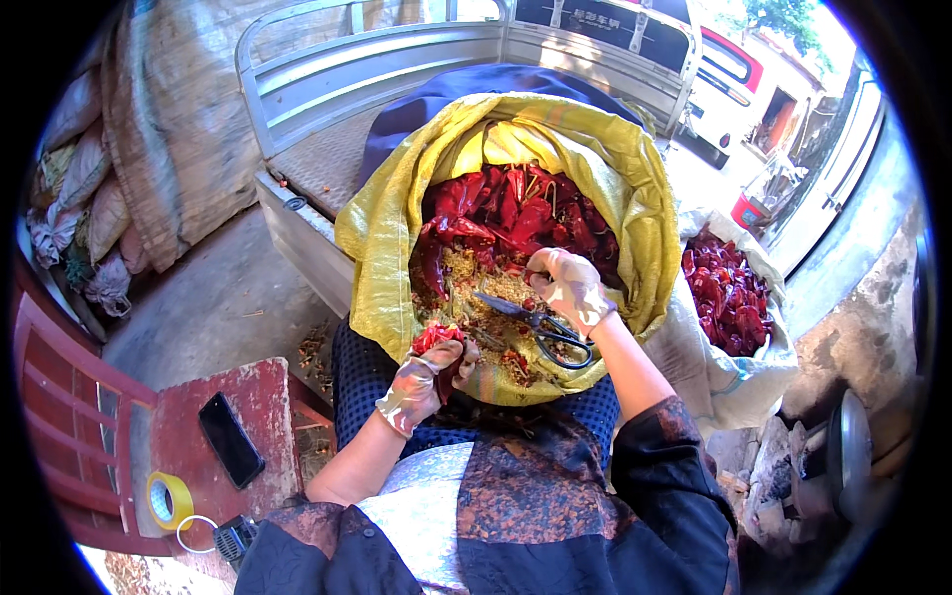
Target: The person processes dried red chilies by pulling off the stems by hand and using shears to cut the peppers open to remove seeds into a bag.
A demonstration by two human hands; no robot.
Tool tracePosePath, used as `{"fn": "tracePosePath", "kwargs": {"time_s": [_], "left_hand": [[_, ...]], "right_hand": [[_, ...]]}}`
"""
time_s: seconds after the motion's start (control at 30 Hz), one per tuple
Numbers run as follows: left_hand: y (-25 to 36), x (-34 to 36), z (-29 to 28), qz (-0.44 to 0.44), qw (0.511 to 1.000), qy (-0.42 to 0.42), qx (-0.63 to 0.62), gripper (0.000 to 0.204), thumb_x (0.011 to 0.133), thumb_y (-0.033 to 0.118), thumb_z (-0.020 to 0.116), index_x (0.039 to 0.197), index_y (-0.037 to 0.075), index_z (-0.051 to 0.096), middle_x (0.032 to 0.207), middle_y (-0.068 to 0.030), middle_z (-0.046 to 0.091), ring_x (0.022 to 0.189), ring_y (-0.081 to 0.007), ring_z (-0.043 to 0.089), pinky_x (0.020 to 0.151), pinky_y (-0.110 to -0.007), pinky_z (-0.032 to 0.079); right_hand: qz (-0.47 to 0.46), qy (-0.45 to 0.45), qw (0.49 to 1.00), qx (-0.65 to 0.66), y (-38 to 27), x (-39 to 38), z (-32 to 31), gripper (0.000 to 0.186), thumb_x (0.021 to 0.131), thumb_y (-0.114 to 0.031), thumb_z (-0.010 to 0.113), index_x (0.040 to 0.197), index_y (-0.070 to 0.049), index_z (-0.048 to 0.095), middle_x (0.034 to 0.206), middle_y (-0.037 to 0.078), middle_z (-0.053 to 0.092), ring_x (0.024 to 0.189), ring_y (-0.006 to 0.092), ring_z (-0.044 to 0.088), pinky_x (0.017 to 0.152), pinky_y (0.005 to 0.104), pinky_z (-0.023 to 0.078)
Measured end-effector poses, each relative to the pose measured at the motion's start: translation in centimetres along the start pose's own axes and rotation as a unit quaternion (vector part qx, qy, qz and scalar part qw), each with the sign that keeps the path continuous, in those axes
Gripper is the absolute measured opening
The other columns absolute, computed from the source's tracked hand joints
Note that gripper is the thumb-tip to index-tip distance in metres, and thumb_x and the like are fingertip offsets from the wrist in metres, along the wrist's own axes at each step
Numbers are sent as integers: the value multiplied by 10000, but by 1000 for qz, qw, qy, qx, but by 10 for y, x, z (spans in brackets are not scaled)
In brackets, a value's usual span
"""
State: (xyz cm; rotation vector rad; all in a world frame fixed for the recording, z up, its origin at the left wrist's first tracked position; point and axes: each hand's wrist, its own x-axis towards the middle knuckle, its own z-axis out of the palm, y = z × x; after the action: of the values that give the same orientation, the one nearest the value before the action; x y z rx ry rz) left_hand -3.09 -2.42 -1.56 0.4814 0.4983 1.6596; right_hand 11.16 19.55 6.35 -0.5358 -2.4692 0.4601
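Note:
A yellow woven sack (382,288) stands in front of me with its rim rolled open. Dried red chili peppers (531,218) fill its far part, and loose seeds and stem bits (466,273) cover the near part. My left hand (416,392), in a light patterned glove, is closed around a few red chili peppers (436,339) at the sack's near left edge. My right hand (570,283), gloved alike, has its fingers curled together over the peppers; what they pinch is hidden. Scissors (560,340) with dark handles lie just below it, blades pointing left.
A white sack of red chili peppers (729,297) stands at my right. To my left, a worn red chair (174,416) carries a black phone (231,439) and a yellow tape roll (170,499). A metal cargo bed (327,149) is behind the yellow sack.

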Motion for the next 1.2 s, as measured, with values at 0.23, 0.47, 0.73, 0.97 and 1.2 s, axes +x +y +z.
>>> {"fn": "tracePosePath", "kwargs": {"time_s": [0.23,0.47,0.73,0.97,1.2], "left_hand": [[-4,14,8,27,999,-9,27,221,870,99,556,1067,8,601,1230,-177,541,1090,-269,553,836,-354,481],[-12,20,3,-9,996,13,89,245,804,-5,595,1048,-19,608,1016,-130,631,971,-233,605,909,-356,459],[-18,23,33,-18,984,33,175,254,807,44,595,1061,30,604,983,-45,631,925,-147,593,862,-286,450],[-32,30,17,-8,996,8,91,300,823,77,599,1118,31,580,1005,-45,618,902,-143,583,829,-270,449],[-24,27,26,11,962,7,273,262,773,86,669,1027,45,626,940,-20,634,858,-130,585,778,-265,453]], "right_hand": [[230,-36,798,556,-47,-35,-12,153,813,-63,615,960,-26,591,740,2,580,518,61,477,444,183,339],[215,-40,756,618,-52,-61,25,153,812,-58,621,963,-31,613,744,-16,571,579,70,506,512,197,380],[19,70,979,192,-70,-69,17,251,761,61,536,985,-10,623,873,70,609,806,167,589,747,256,462],[90,5,941,328,-70,-69,5,170,781,-34,614,948,-24,645,860,78,621,796,179,598,713,275,461],[66,-29,943,324,-66,-68,-1,125,758,-32,632,881,-22,645,789,86,609,762,217,593,690,291,465]]}}
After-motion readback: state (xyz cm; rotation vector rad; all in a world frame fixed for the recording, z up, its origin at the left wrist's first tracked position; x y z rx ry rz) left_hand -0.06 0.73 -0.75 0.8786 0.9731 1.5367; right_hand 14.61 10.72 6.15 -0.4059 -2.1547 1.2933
